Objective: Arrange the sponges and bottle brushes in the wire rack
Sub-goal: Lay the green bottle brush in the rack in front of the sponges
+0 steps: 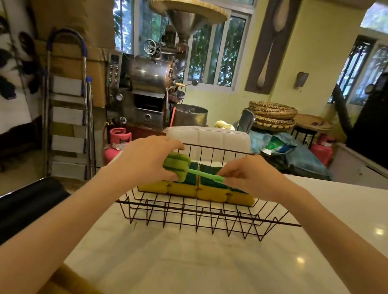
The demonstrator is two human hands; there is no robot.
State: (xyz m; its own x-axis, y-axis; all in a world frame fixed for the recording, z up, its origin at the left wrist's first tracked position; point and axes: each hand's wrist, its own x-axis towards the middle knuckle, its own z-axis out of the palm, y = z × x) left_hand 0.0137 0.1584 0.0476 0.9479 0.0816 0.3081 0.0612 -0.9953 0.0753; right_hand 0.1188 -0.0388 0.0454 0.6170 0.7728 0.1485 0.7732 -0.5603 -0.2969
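A dark wire rack (203, 218) stands on the white counter (196, 270). In its far half lie several yellow sponges with green scouring tops (197, 191), side by side. Above them I hold a green bottle brush (194, 171) level across the rack. My left hand (146, 160) grips its green sponge head (178, 165). My right hand (248, 176) pinches the end of its thin green handle (206, 174).
A yellow sponge (75, 289) lies at the counter's near left corner under my left forearm. A black tray-like object (11, 211) sits off the counter's left edge. A white chair back (209, 137) stands behind the rack. The counter extends to the right.
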